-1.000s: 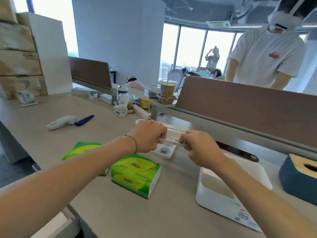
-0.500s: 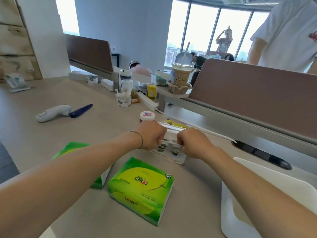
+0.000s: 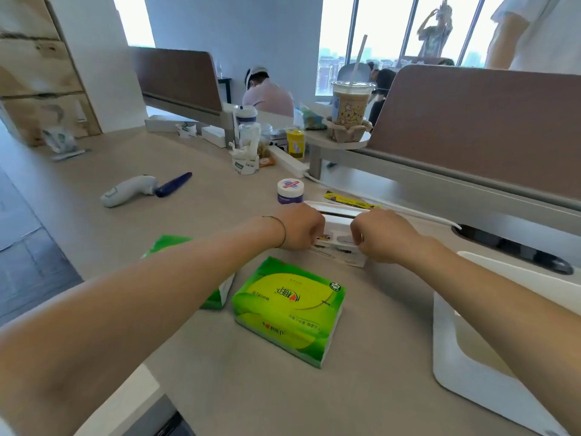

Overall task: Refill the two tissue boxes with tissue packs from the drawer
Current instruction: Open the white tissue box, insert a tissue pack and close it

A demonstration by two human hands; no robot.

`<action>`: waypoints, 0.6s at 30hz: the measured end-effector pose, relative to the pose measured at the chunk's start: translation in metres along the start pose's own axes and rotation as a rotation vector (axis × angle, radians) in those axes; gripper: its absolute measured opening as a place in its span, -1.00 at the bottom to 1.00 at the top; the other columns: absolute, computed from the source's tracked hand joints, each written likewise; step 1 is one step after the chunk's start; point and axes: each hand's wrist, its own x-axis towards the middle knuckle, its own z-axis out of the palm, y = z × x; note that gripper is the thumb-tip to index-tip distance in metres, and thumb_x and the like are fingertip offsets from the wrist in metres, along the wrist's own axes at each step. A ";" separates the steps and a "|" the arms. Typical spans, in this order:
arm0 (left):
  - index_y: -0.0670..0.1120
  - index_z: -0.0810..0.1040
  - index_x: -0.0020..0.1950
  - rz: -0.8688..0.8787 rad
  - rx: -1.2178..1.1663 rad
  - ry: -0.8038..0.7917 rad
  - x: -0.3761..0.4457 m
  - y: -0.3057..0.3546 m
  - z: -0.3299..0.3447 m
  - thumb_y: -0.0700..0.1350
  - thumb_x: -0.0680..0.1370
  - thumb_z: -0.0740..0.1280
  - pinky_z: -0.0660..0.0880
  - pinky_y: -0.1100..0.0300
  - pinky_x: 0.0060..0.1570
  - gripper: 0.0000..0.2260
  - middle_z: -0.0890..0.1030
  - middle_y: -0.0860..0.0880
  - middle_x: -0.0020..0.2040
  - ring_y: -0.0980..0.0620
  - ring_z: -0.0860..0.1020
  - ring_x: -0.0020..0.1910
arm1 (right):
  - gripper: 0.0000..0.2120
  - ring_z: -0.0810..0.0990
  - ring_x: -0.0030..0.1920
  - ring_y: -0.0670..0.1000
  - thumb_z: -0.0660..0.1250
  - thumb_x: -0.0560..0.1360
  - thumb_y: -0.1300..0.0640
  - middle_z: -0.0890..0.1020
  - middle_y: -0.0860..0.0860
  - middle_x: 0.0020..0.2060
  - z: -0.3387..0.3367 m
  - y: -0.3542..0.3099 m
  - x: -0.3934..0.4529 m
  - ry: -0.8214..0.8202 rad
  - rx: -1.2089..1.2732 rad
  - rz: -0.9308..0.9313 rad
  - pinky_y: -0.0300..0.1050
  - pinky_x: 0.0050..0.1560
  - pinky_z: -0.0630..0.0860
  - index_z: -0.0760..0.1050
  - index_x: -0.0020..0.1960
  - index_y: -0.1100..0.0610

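Left hand (image 3: 300, 226) and right hand (image 3: 382, 236), both curled into loose fists with fingers closed on the near edge of a white lid (image 3: 338, 220), one hand at each end. The lid lies low over the desk (image 3: 220, 388), its far edge raised slightly; judged from the two-ended grip, it is being set aside flat to keep it out of the way during refilling. Whether its underside already touches the desk cannot be told.

Just nearer the wearer, a green tissue pack (image 3: 289, 309) lies flat and sealed, label up, within easy reach of either hand. A second green tissue pack (image 3: 191, 272) lies just beside it to the left, largely hidden by the left forearm. Both are on the desk and not yet in a box.

At the right edge, an open white tissue box (image 3: 465, 369) stands with its cavity apparently empty, the right forearm crossing above it; presumably the lid belongs to it. The second box and the drawer front cannot be identified with confidence here.

Beyond the hands: a small round jar (image 3: 290, 190), a handheld thermometer (image 3: 129, 190) and a drink cup (image 3: 351, 102) on the divider shelf, all well apart from the work area.
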 end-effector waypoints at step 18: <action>0.23 0.23 0.51 0.010 0.101 -0.201 -0.143 0.027 -0.037 0.63 0.12 0.28 0.44 -0.09 0.31 0.02 0.48 0.01 0.39 -0.06 0.46 0.34 | -0.41 0.51 0.28 0.05 0.32 0.43 -0.33 0.54 -0.05 0.32 -0.047 -0.086 -0.125 -0.066 0.278 -0.088 0.06 0.20 0.50 0.39 0.39 -0.16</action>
